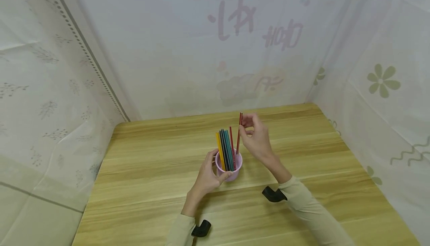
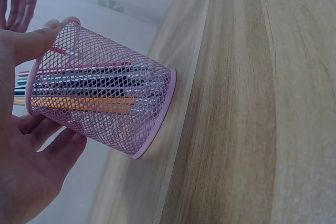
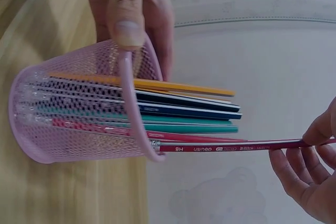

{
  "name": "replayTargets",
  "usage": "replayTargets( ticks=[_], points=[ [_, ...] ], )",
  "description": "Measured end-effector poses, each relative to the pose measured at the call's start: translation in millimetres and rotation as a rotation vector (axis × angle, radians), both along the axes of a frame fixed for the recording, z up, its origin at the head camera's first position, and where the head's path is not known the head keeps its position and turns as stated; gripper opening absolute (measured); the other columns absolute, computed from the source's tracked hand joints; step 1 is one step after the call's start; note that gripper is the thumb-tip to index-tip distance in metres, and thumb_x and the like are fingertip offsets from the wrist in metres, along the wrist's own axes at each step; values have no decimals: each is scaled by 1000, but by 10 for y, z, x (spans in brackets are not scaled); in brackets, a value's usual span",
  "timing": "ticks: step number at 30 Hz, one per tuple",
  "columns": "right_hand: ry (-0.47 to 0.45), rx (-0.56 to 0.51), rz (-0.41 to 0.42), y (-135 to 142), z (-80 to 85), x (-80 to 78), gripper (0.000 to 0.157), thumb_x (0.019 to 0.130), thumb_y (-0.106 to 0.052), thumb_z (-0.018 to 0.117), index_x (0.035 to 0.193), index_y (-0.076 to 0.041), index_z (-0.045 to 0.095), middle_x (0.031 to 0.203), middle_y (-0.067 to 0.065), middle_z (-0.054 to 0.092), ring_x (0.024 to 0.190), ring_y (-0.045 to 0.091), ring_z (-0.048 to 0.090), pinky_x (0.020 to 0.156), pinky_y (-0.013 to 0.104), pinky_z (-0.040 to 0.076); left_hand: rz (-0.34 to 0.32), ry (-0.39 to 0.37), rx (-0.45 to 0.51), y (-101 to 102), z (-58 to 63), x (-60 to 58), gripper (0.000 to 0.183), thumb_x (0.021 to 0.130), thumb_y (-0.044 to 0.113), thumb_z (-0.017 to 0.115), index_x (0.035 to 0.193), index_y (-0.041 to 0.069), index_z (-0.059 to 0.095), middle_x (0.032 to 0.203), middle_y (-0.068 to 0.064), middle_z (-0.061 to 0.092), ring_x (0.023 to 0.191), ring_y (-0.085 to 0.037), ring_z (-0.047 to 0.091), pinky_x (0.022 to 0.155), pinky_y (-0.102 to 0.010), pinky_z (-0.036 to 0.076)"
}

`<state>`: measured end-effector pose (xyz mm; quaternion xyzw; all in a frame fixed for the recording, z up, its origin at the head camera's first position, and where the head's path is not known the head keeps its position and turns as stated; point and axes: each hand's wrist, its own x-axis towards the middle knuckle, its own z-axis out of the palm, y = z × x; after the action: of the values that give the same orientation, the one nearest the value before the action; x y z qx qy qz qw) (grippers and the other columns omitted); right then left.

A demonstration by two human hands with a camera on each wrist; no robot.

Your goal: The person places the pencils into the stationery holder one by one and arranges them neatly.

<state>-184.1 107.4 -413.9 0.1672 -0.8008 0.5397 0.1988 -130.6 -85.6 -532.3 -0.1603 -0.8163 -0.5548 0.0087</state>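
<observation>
A pink mesh pencil cup (image 1: 231, 176) stands upright on the wooden table, and my left hand (image 1: 207, 177) grips it round the rim, thumb at the near side. Inside lean several pencils: yellow ones (image 3: 184, 87), dark blue ones (image 3: 189, 110), green ones (image 3: 189, 125) and a red one (image 1: 231, 136). My right hand (image 1: 256, 137) pinches another red pencil (image 3: 226, 147) near its upper end between thumb and fingers. That pencil is nearly upright, its lower end with a silver band right at the cup's rim on the right side.
The wood-grain table (image 1: 151, 186) reaches back to a pale printed curtain (image 1: 168, 70), with more curtain at both sides. Black wrist mounts (image 1: 201, 229) sit at the sleeves.
</observation>
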Motion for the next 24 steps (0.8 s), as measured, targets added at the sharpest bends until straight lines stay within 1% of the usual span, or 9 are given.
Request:
replayTargets(
  ticks=[5,9,12,18,24],
  points=[
    [-55,43,10,14,-105,2,23,91,8,64,113,3,58,99,17,65,87,27,66,67,28,63,0,-7,-2,2,9,15,89,81,28,86,152,8,36,144,-12,50,132,-29,54,111,-45,50],
    [-72,79,14,27,-161,8,23,92,6,63,114,2,57,98,16,65,87,26,65,68,33,64,-4,-11,5,-3,12,13,89,81,26,86,152,7,35,144,-12,50,132,-30,54,111,-45,50],
    [-76,90,11,39,-176,7,24,92,5,62,115,2,57,99,15,65,88,26,65,68,32,63,-8,-9,13,-5,10,5,89,81,25,86,152,6,35,144,-13,50,132,-31,54,111,-46,50],
    [-84,111,-6,62,-179,9,25,92,4,62,116,1,58,98,14,65,86,25,65,66,24,61,-13,-9,18,-12,8,-5,89,82,25,86,152,6,35,144,-13,50,132,-31,53,112,-45,49],
    [-121,129,-13,104,-200,11,25,93,3,61,118,1,58,100,14,65,88,26,65,69,25,61,-23,3,40,-17,0,14,89,82,21,85,153,8,34,145,-14,49,135,-33,52,114,-48,47]
  ],
)
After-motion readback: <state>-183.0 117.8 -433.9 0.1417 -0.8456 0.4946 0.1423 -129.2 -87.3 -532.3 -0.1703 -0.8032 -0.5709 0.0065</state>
